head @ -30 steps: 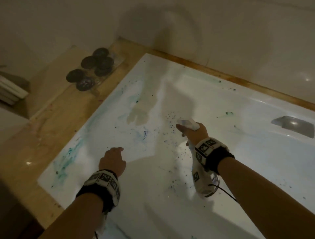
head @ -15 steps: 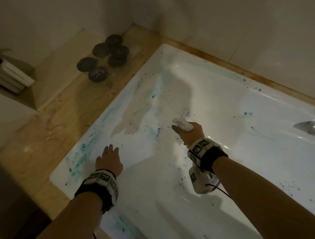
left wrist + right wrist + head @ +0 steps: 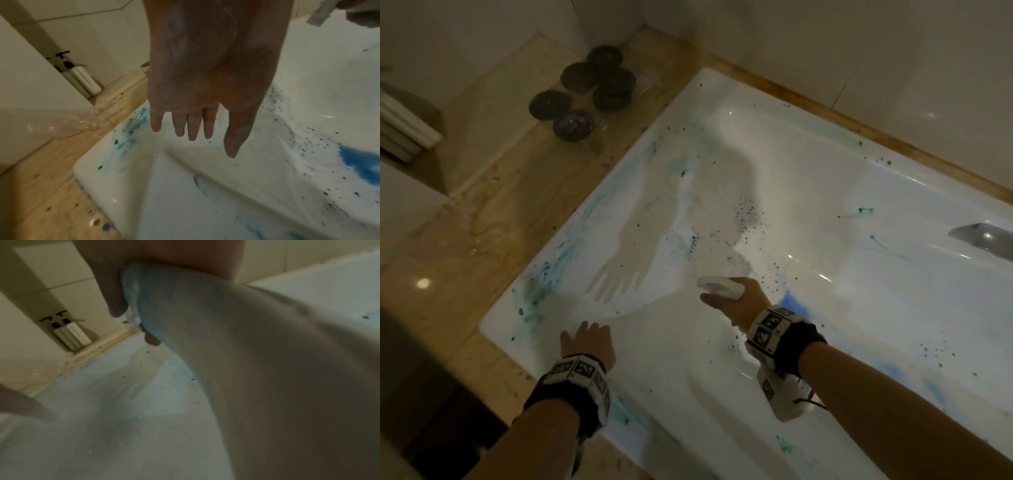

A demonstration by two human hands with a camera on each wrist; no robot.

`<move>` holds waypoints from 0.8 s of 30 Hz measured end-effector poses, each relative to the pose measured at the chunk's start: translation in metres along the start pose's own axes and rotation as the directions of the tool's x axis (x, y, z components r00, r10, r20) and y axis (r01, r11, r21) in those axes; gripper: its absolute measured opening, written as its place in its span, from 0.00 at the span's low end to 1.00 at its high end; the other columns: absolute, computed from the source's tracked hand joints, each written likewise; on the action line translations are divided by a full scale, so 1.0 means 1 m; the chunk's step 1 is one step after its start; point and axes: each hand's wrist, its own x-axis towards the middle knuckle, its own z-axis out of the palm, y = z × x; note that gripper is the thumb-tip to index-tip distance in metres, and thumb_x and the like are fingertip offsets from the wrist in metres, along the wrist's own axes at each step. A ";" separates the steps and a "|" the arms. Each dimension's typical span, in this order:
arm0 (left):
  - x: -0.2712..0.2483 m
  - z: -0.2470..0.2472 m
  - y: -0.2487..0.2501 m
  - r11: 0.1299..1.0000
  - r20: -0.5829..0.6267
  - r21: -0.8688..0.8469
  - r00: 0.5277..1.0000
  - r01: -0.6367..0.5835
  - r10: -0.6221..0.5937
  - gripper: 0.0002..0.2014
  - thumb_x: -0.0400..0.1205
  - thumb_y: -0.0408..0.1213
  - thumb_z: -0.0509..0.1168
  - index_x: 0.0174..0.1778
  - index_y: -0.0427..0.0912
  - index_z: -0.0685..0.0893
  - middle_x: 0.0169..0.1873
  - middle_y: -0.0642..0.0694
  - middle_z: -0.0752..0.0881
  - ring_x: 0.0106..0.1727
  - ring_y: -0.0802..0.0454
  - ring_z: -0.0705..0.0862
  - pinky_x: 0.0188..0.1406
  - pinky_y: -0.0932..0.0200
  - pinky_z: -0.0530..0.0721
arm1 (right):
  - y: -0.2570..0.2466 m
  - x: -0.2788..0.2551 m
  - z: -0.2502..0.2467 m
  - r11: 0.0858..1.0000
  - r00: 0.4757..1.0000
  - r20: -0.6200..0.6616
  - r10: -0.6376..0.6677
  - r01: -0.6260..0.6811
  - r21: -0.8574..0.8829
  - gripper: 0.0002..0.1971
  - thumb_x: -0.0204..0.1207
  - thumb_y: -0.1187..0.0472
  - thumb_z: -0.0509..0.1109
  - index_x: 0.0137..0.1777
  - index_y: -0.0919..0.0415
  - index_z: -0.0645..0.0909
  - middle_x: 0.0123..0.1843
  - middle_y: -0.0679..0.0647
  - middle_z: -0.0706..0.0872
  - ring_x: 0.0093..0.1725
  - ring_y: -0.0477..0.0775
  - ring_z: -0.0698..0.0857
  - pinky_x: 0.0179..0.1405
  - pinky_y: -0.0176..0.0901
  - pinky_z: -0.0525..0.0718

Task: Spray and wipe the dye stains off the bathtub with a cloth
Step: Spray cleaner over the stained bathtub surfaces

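Spray bottle carried nearer the tub corner, nothing wiped yet.
The right hand [image 3: 739, 303] grips the spray bottle [image 3: 719, 287] over the bathtub [image 3: 825, 192]; the left hand [image 3: 589, 342] has spread flat, empty. Dye stains [image 3: 796, 303] remain; no cloth visible.

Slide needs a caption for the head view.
Right hand holds a spray bottle over the dye-stained bathtub; left hand open.

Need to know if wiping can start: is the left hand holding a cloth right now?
No. In the left wrist view the left hand has its fingers straight and spread over the stained bathtub, with nothing in it.
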 end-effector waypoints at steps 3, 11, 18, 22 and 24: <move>-0.005 0.007 0.004 1.000 0.026 0.008 0.999 -0.020 0.020 0.26 0.85 0.35 0.46 0.82 0.47 0.53 0.82 0.49 0.53 0.83 0.50 0.49 0.81 0.44 0.48 | 0.006 -0.010 0.009 0.996 0.989 0.133 -0.060 0.069 -0.059 0.22 0.76 0.51 0.70 0.68 0.59 0.78 0.52 0.55 0.83 0.47 0.49 0.79 0.40 0.33 0.79; -0.017 0.028 0.009 0.995 0.122 0.012 0.988 -0.096 0.093 0.25 0.84 0.36 0.56 0.79 0.46 0.62 0.79 0.45 0.62 0.82 0.49 0.56 0.81 0.41 0.47 | 0.012 -0.046 0.033 0.995 0.995 0.097 -0.037 0.046 -0.088 0.19 0.78 0.53 0.68 0.68 0.54 0.79 0.38 0.43 0.79 0.31 0.35 0.79 0.35 0.23 0.74; -0.016 0.036 0.001 0.982 -0.032 0.121 0.989 -0.142 0.147 0.22 0.78 0.50 0.68 0.67 0.48 0.77 0.67 0.50 0.79 0.71 0.51 0.75 0.80 0.42 0.50 | 0.024 -0.053 0.062 0.938 0.984 0.169 0.063 -0.001 -0.346 0.18 0.76 0.45 0.68 0.59 0.57 0.81 0.48 0.53 0.84 0.49 0.54 0.82 0.54 0.44 0.82; -0.018 0.027 0.008 0.985 -0.026 0.117 0.991 -0.129 0.133 0.25 0.74 0.54 0.71 0.64 0.45 0.78 0.62 0.48 0.82 0.66 0.48 0.79 0.80 0.42 0.51 | 0.036 -0.055 0.056 0.987 0.971 0.199 0.129 -0.107 -0.121 0.16 0.76 0.54 0.71 0.63 0.55 0.82 0.33 0.41 0.78 0.30 0.39 0.75 0.27 0.23 0.73; -0.019 0.025 0.013 0.990 0.012 0.086 0.993 -0.116 0.115 0.26 0.74 0.54 0.70 0.64 0.44 0.78 0.62 0.47 0.82 0.66 0.47 0.79 0.80 0.41 0.53 | 0.040 -0.057 0.051 0.987 0.960 0.265 0.092 -0.053 -0.154 0.18 0.77 0.55 0.70 0.66 0.57 0.79 0.37 0.43 0.77 0.32 0.43 0.75 0.30 0.22 0.72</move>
